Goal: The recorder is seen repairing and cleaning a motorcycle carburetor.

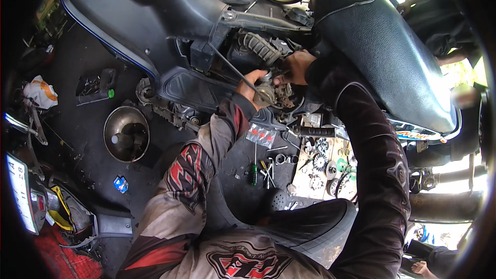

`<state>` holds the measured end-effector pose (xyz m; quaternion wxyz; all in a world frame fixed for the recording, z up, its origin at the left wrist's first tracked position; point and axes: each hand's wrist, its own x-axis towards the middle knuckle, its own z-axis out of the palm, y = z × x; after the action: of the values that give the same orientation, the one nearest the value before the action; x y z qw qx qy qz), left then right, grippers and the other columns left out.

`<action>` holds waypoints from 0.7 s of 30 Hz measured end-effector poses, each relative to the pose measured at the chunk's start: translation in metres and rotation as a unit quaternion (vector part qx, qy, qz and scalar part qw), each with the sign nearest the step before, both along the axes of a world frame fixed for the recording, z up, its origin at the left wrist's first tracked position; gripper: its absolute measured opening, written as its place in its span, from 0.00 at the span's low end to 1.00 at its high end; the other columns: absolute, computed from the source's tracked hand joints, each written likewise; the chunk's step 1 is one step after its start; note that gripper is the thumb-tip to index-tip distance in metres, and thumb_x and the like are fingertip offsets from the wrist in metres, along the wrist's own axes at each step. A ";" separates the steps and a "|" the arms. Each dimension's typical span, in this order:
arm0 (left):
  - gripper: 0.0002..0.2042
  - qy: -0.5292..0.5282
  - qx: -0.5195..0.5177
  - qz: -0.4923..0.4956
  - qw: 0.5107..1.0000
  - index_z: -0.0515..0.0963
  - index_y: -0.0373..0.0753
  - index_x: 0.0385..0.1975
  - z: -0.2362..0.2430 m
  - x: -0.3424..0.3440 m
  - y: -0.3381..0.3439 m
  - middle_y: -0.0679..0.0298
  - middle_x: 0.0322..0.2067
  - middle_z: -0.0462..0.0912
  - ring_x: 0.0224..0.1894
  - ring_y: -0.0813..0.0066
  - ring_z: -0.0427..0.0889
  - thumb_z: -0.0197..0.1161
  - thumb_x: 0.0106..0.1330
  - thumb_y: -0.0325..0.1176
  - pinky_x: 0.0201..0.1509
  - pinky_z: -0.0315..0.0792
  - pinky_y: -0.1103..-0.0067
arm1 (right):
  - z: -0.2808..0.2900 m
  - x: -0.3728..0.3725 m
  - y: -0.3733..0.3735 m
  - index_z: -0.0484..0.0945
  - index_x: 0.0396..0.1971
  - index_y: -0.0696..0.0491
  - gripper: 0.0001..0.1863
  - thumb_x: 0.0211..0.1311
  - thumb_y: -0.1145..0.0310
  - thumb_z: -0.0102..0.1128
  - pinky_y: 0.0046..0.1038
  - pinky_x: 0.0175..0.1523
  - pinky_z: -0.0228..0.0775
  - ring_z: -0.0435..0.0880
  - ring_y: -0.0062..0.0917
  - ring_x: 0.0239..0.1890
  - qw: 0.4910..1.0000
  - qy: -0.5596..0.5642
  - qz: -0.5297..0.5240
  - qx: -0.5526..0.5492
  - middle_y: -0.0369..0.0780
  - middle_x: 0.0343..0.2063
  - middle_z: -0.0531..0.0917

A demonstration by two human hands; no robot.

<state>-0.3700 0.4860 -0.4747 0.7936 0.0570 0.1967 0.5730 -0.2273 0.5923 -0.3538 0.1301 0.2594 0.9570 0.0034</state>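
Note:
Both hands are inside the opened middle of a scooter, between its dark footboard (194, 89) and its black seat (380, 36). My left hand (249, 87) is closed by a round metal engine part (265, 96), its fingertips partly hidden. Close on its right, my right hand (296, 67) has its fingers bent and pressed together, thumb toward the left hand; what they grip is hidden. A small silvery piece (265, 76) shows between the two hands. Just beyond them lies a ribbed air hose (258, 45). A dark rod or cable (227, 63) slants across in front of my left hand.
Removed engine parts (320, 163) lie on cardboard at lower right. Beside them are a green-handled screwdriver (253, 174), several hand tools and a clear packet (261, 136). A metal bowl (109, 133) with dark parts stands on the left floor. Another person (439, 15) is at far right.

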 end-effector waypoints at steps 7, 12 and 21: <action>0.16 -0.011 -0.027 0.028 0.999 0.76 0.35 0.48 0.008 0.010 -0.005 0.55 0.40 0.83 0.41 0.56 0.86 0.55 0.69 0.41 0.50 0.81 0.58 | 0.001 0.002 0.002 0.86 0.29 0.57 0.38 0.49 0.29 0.65 0.43 0.41 0.76 0.85 0.48 0.33 1.000 0.021 -0.018 -0.010 0.50 0.26 0.85; 0.17 -0.041 -0.027 0.034 0.998 0.77 0.39 0.45 -0.003 0.011 -0.002 0.58 0.39 0.83 0.40 0.59 0.84 0.60 0.63 0.44 0.47 0.79 0.59 | 0.010 0.000 -0.002 0.85 0.28 0.58 0.39 0.45 0.29 0.68 0.43 0.40 0.77 0.86 0.47 0.33 0.997 0.039 -0.053 -0.032 0.51 0.25 0.84; 0.16 -0.050 -0.041 0.048 0.997 0.77 0.40 0.44 -0.014 0.014 0.003 0.57 0.39 0.83 0.40 0.56 0.84 0.60 0.63 0.44 0.46 0.79 0.58 | -0.003 0.002 0.006 0.85 0.27 0.60 0.40 0.43 0.29 0.70 0.42 0.38 0.77 0.86 0.48 0.30 0.997 0.034 -0.067 -0.015 0.52 0.23 0.84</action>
<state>-0.3558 0.4894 -0.4887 0.7758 -0.0140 0.1830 0.6037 -0.2255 0.5979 -0.3565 0.1009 0.3210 0.9413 -0.0288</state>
